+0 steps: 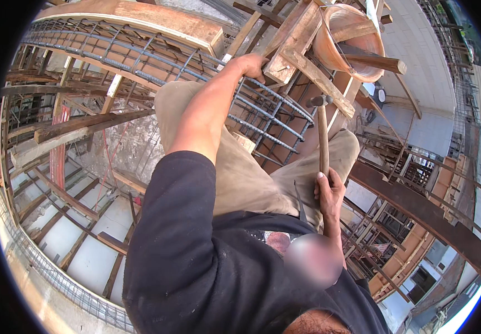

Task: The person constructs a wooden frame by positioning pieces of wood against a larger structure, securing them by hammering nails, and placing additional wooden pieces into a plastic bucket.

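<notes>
My right hand (pixel 330 192) is wrapped round the wooden handle of a hammer (pixel 323 139). The hammer stands upright above my right knee, its dark metal head beside a short wooden strip (pixel 318 80). My left hand (pixel 251 66) reaches forward to the near end of a thick timber (pixel 280 68). Its fingers curl down against the timber's left side, just above the steel bars; what they grip is hidden. A rebar cage (pixel 265 114) runs beneath that hand and between my knees.
An orange bucket (pixel 319 39) holding wood pieces stands ahead on the right. Timber formwork (pixel 134 19) borders the rebar at the far left. Deep openings with wooden props (pixel 79 125) lie to my left. A dark beam (pixel 418 209) crosses over lower framing on the right.
</notes>
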`<move>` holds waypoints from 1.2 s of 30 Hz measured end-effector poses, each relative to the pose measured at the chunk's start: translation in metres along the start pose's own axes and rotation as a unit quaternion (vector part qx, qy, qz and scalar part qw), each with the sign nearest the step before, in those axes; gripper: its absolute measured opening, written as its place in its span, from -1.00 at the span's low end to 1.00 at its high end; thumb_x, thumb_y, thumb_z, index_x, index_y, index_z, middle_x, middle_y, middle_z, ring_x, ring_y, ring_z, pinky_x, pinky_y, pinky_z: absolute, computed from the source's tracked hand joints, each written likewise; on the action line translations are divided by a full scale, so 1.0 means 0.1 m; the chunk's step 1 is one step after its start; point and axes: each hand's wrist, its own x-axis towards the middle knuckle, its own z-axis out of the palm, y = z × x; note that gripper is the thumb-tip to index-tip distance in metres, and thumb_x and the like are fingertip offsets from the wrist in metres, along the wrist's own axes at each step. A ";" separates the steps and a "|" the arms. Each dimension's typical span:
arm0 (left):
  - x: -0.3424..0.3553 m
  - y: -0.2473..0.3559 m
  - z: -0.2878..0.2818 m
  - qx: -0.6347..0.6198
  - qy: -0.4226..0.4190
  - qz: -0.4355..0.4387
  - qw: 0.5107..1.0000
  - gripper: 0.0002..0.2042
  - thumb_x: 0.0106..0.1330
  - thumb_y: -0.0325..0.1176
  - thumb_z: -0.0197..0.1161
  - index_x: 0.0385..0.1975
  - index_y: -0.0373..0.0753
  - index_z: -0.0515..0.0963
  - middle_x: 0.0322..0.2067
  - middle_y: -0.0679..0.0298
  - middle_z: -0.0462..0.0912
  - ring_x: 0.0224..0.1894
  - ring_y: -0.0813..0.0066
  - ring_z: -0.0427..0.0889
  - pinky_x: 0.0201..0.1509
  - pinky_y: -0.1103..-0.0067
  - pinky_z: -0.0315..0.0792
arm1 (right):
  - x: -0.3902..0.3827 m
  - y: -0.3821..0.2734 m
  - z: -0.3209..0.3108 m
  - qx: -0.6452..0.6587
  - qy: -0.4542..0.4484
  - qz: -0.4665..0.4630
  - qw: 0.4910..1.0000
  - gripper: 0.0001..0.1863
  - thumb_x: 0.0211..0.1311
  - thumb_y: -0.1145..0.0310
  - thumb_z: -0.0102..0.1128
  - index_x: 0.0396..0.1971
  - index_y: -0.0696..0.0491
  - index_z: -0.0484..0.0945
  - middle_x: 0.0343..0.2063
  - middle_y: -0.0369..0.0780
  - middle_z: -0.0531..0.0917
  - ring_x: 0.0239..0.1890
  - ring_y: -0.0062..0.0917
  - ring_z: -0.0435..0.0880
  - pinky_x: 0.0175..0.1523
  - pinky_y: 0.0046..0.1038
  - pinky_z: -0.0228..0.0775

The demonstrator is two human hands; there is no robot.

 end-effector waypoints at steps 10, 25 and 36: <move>0.10 -0.25 0.08 -0.006 0.017 -0.008 1.000 -0.28 -0.08 -0.27 0.66 0.19 -0.20 0.57 0.07 0.02 0.71 0.17 0.03 0.65 0.26 0.31 0.49 | 0.02 0.06 -0.02 0.031 -0.015 0.009 0.999 -0.57 0.41 0.24 0.33 0.12 0.21 0.61 -0.60 -0.39 0.56 -0.60 -0.75 0.50 -0.52 -0.60 0.35; 0.14 -0.22 0.09 0.020 -0.004 -0.011 1.000 -0.20 -0.10 -0.38 0.57 0.30 -0.22 0.45 0.14 0.03 0.67 0.24 0.07 0.60 0.29 0.33 0.46 | 0.07 0.07 -0.02 0.061 -0.021 0.033 0.997 -0.63 0.45 0.29 0.22 0.12 0.19 0.59 -0.50 -0.38 0.58 -0.57 -0.76 0.50 -0.51 -0.65 0.36; -0.07 0.01 0.08 -0.003 0.039 -0.020 0.999 -0.27 -0.05 -0.30 0.62 0.25 -0.07 0.54 0.04 0.07 0.73 0.13 0.04 0.67 0.18 0.28 0.54 | 0.09 0.10 0.01 0.034 -0.042 0.012 0.998 -0.62 0.45 0.28 0.20 0.10 0.23 0.59 -0.49 -0.32 0.61 -0.58 -0.71 0.52 -0.52 -0.61 0.37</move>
